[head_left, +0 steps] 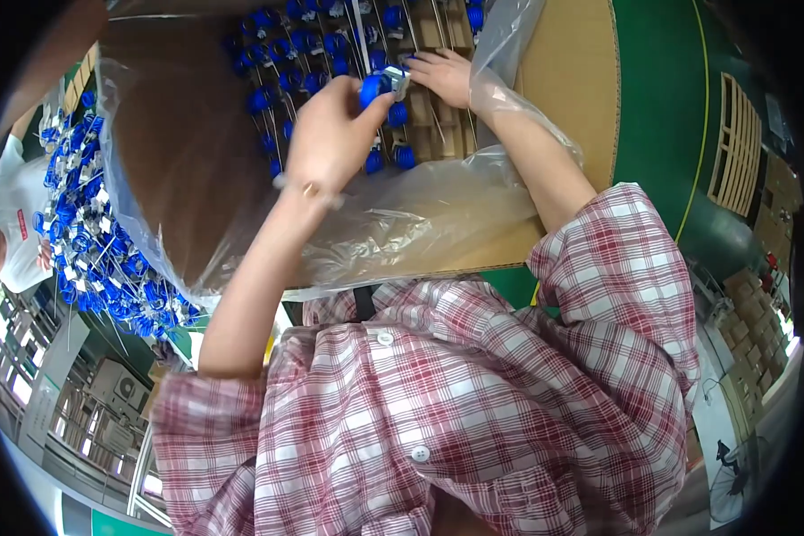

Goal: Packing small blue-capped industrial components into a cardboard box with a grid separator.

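Between the thumb and fingers of my left hand [326, 134], a blue coil part [376, 87] with a pale, shiny end piece is held over a deep cardboard box [567, 89]. A thin rod appears to run up from it. My right hand [444, 77] lies to the right, fingers stretched out flat over the cardboard dividers [456, 138] inside the box, with nothing seen in it. Similar blue coil parts [290, 79] with thin rods sit in rows in the dividers. Clear plastic film [375, 234] lines the box and drapes over its near edge and my right wrist.
Left of the box is a large heap of blue coil parts [85, 223] with white ends and thin rods. Another person in a white top [18, 210] is beyond it. A wooden pallet [737, 143] lies on the green floor [657, 89] at right, near stacked cartons [750, 330].
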The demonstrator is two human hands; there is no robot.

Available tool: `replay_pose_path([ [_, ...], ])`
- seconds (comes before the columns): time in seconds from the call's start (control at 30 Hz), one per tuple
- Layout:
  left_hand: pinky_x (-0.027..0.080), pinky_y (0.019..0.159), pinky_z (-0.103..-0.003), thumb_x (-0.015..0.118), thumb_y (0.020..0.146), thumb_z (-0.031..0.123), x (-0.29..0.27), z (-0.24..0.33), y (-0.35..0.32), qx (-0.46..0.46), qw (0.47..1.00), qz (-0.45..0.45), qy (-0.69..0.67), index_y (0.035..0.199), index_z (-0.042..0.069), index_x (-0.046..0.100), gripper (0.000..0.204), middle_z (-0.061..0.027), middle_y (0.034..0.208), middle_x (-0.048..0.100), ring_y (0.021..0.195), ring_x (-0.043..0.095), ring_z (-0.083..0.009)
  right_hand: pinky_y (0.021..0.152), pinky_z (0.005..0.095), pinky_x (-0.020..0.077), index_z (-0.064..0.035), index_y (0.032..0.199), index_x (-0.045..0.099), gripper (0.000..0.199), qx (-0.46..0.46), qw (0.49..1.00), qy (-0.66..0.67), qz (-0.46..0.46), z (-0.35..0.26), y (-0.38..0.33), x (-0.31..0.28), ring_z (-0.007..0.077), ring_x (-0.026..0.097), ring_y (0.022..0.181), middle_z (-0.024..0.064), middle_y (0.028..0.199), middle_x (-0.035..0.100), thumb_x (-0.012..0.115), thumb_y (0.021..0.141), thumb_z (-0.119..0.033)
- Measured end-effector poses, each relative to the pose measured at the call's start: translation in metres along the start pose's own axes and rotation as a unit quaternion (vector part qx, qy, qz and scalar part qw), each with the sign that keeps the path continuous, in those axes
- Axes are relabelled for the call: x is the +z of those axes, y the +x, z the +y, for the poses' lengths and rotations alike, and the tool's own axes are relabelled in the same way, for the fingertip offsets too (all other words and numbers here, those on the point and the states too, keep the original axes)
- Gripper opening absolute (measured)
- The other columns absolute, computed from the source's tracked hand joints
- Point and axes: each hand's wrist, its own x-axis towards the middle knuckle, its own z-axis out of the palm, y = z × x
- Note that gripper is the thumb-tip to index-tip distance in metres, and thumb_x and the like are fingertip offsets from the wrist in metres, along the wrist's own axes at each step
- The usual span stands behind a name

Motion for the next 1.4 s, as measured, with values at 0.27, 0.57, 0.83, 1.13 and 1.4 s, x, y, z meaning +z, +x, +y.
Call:
replay_pose_path([
  [0.27, 0.048, 0.069, -0.032, 0.068, 0.075, 0.035, 0.106, -0.064, 0.057, -0.073, 0.997, 0.005, 0.004, 0.088, 0.0, 0.065, 0.038, -0.014, 0.079, 0.066, 0.073, 0.064, -0.0241, 0.106, 0.04, 0.0273, -0.0137, 0.128, 0.045, 0.054, 0.065, 0.997, -0.005, -0.039, -0.007, 0.001, -0.018, 0.0208, 0.029, 0.131, 0.0024, 0.14, 0.035, 0.057, 0.075, -0.007],
  [0.57, 0.048, 0.072, -0.038, 0.071, 0.071, 0.033, 0.153, -0.084, 0.064, -0.11, 0.992, -0.003, -0.059, 0.078, 0.001, 0.063, 0.033, -0.0181, 0.077, 0.064, 0.077, 0.062, -0.0333, 0.107, 0.0445, 0.0251, -0.0144, 0.126, 0.044, 0.062, 0.055, 0.998, 0.028, -0.03, -0.007, -0.001, -0.019, 0.0213, 0.026, 0.133, 0.0029, 0.139, 0.035, 0.068, 0.068, -0.014],
  [0.83, 0.048, 0.074, -0.037, 0.072, 0.069, 0.034, 0.152, -0.106, 0.063, -0.184, 0.983, 0.012, 0.005, 0.077, 0.001, 0.065, 0.035, -0.018, 0.079, 0.065, 0.079, 0.062, -0.0329, 0.104, 0.0451, 0.0297, -0.013, 0.125, 0.046, 0.051, 0.06, 0.988, -0.118, -0.073, -0.023, 0.003, -0.053, 0.022, 0.03, 0.131, 0.0045, 0.139, 0.036, 0.058, 0.078, -0.029],
  [1.13, 0.049, 0.082, -0.042, 0.062, 0.078, 0.027, 0.179, -0.097, 0.07, -0.097, 0.981, -0.102, 0.135, 0.093, -0.002, 0.062, 0.032, -0.023, 0.09, 0.063, 0.088, 0.061, -0.0366, 0.106, 0.0427, 0.0275, -0.0106, 0.125, 0.048, 0.051, 0.111, 0.983, -0.078, -0.126, -0.021, 0.023, -0.017, 0.0241, 0.03, 0.131, 0.0064, 0.139, 0.038, 0.052, 0.078, -0.031],
  [1.4, 0.049, 0.082, -0.04, 0.059, 0.078, 0.024, 0.173, -0.081, 0.06, -0.035, 0.974, -0.122, 0.186, 0.092, -0.005, 0.062, 0.032, -0.0236, 0.09, 0.063, 0.088, 0.062, -0.0349, 0.1, 0.0447, 0.03, -0.0075, 0.106, 0.06, 0.034, 0.12, 0.981, 0.114, 0.104, -0.022, 0.017, -0.012, 0.0234, 0.037, 0.123, 0.0086, 0.123, 0.048, 0.056, 0.075, -0.021],
])
